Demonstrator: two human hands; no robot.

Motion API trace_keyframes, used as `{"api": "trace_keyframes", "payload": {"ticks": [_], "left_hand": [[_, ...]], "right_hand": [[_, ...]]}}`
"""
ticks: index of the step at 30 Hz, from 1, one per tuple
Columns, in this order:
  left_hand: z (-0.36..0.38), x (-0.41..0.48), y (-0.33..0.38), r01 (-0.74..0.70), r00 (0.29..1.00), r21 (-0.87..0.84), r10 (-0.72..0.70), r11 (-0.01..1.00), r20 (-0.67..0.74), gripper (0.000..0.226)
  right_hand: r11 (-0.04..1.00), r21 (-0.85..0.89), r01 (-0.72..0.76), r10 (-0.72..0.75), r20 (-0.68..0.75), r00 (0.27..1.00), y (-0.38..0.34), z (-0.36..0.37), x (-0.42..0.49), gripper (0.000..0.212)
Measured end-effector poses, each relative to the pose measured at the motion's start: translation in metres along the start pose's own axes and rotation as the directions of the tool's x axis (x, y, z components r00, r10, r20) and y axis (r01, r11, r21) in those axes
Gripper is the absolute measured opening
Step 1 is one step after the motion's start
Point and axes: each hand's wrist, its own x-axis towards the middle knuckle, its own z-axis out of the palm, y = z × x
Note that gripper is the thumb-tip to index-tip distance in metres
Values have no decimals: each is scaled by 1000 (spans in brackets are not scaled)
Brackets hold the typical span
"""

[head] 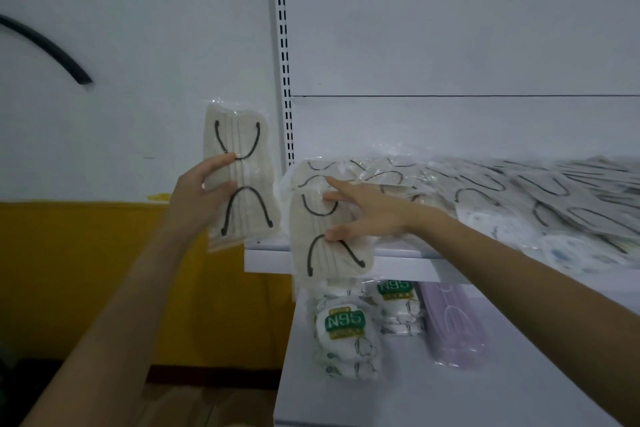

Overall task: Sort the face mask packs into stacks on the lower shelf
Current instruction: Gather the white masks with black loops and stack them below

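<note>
Your left grip (pixel 204 188) pinches one beige pack (pixel 242 184). Your right grip (pixel 363 211), spread flat, only presses the overhanging pack (pixel 329 256); it may slide off the upper shelf (pixel 415 269) edge.

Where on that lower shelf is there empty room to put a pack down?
Bare: the lower shelf along its front strip, ahead of the N95 packs and lilac packs. Its back left is crowded; the upper shelf is heaped with beige packs.
</note>
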Motion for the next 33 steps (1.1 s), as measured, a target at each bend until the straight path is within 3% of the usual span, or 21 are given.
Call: {"api": "trace_keyframes", "payload": {"ticks": [3, 7, 13, 18, 24, 28, 31, 33], "left_hand": [[-8, -5, -4, 33, 998, 0, -33, 999, -46, 38], [-7, -11, -6, 54, 997, -23, -55, 998, -62, 37], [1, -10, 0, 13, 999, -3, -13, 1000, -45, 36], [2, -6, 3, -5, 999, -30, 4, 1000, -46, 37], [5, 0, 7, -34, 999, -43, 33, 998, -36, 38], [12, 7, 17, -73, 996, -49, 70, 996, -47, 38], [30, 14, 37, -114, 993, -81, 111, 990, -41, 28], [47, 19, 51, -63, 998, -175, 60, 983, -26, 21]], "right_hand": [[991, 130, -20, 28, -56, 998, -3, 1, 2, 101], [986, 25, -164, 166, -111, 980, 0, 2, 6, 109], [987, 41, -153, 158, -177, 972, 2, 6, 4, 104], [962, 272, -7, 94, -307, 947, 4, 14, 2, 92], [925, 295, 239, -60, -508, 859, 6, 10, 1, 49], [776, 460, 431, -2, -683, 731, -5, -16, 3, 37], [666, 552, 502, 64, -712, 699, -23, -36, 13, 31], [667, 531, 523, 78, -747, 660, -34, -39, 26, 30]]}}
